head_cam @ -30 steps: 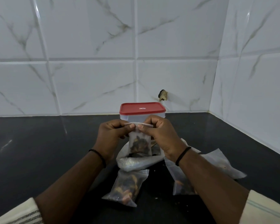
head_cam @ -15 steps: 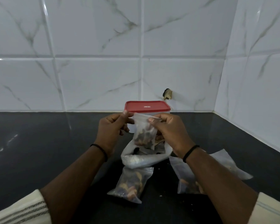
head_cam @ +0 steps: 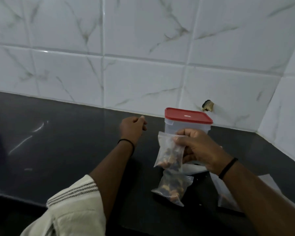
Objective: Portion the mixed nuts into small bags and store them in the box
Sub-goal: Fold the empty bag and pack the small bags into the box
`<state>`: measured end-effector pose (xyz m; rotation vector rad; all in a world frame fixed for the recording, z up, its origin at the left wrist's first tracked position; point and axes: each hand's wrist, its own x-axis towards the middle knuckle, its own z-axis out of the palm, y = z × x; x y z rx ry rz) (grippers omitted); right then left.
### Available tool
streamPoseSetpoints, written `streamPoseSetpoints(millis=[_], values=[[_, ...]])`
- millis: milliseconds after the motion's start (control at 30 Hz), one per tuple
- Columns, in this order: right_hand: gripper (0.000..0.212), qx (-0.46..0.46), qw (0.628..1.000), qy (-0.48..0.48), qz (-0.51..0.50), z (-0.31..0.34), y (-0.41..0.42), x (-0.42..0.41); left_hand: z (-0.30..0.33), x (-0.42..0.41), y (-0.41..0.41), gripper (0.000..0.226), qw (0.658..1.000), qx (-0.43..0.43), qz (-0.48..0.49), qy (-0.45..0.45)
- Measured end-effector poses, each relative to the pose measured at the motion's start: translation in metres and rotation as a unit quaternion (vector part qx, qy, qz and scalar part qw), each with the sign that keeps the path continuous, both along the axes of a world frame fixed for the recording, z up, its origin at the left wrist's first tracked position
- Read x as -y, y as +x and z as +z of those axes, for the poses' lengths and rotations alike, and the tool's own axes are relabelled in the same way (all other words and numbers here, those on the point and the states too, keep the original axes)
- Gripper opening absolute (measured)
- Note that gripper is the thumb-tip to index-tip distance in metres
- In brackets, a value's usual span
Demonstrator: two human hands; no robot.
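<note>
Dark, smooth and shiny, the black stone counter (head_cam: 61,160) fills the near part of the view. Closest, a soft cream sleeve with thin dark stripes (head_cam: 71,206) covers the left arm. Just past it, a small clear plastic bag of mixed nuts (head_cam: 173,189) lies flat on the counter, lumpy with brown and dark bits. To its right, more crinkly clear plastic bags (head_cam: 228,196) lie partly hidden under the right arm; what is in them is hard to see. Above the lying bag, the right hand (head_cam: 197,150) pinches the top of a second small clear bag of nuts (head_cam: 169,152), which hangs in the air, nuts heaped at its bottom. A thin black band (head_cam: 227,168) sits on that wrist. The left hand (head_cam: 132,128) floats further left, fingers loosely curled, holding nothing, with a black wrist band (head_cam: 127,143) too. Behind the held bag stands a see-through plastic box with a red lid (head_cam: 187,122), lid on. Farthest back is a glossy white tiled wall with grey veins (head_cam: 143,48), with a small dark chipped hole (head_cam: 207,105).
</note>
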<state>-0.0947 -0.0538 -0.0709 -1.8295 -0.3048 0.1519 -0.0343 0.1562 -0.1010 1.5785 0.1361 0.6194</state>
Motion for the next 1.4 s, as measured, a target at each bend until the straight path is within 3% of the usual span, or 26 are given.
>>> streamPoseSetpoints(millis=[233, 433, 533, 667, 733, 867, 967, 1067, 1167, 1300, 1400], values=[[0.019, -0.111, 0.990, -0.059, 0.067, 0.000, -0.024, -0.047, -0.005, -0.036, -0.007, 0.030, 0.996, -0.072, 0.020, 0.055], [0.012, -0.115, 0.988, -0.080, 0.062, -0.008, -0.026, -0.072, -0.006, -0.043, -0.005, 0.029, 0.996, -0.087, 0.028, 0.021], [0.009, -0.033, 0.982, -0.183, 0.026, -0.015, -0.022, -0.078, -0.005, -0.043, -0.005, 0.029, 0.995, -0.090, 0.030, 0.019], [0.017, 0.193, 0.897, -0.399, -0.017, -0.016, -0.014, -0.078, -0.005, -0.040, -0.001, 0.029, 0.995, -0.092, 0.020, 0.027], [0.020, 0.255, 0.879, -0.402, -0.036, -0.011, -0.010, -0.073, -0.005, -0.037, 0.002, 0.029, 0.995, -0.088, 0.012, 0.044], [0.021, 0.306, 0.885, -0.344, -0.068, 0.006, 0.006, -0.045, -0.001, -0.022, -0.001, 0.032, 0.988, -0.078, -0.038, 0.124], [0.022, 0.306, 0.869, -0.370, -0.117, 0.013, 0.028, -0.003, 0.005, 0.000, -0.009, 0.040, 0.956, -0.111, -0.130, 0.238], [0.018, 0.280, 0.845, -0.433, -0.144, 0.000, 0.046, 0.043, 0.007, 0.030, -0.020, 0.051, 0.882, -0.157, -0.219, 0.387], [0.010, 0.238, 0.847, -0.460, -0.118, -0.017, 0.054, 0.067, 0.007, 0.046, -0.021, 0.053, 0.831, -0.171, -0.229, 0.477], [0.019, 0.236, 0.825, -0.504, -0.097, -0.025, 0.065, 0.070, -0.001, 0.045, -0.009, 0.052, 0.814, -0.194, -0.220, 0.502], [0.009, 0.249, 0.802, -0.533, -0.103, -0.026, 0.068, 0.068, -0.004, 0.045, -0.010, 0.039, 0.824, -0.195, -0.221, 0.485]])
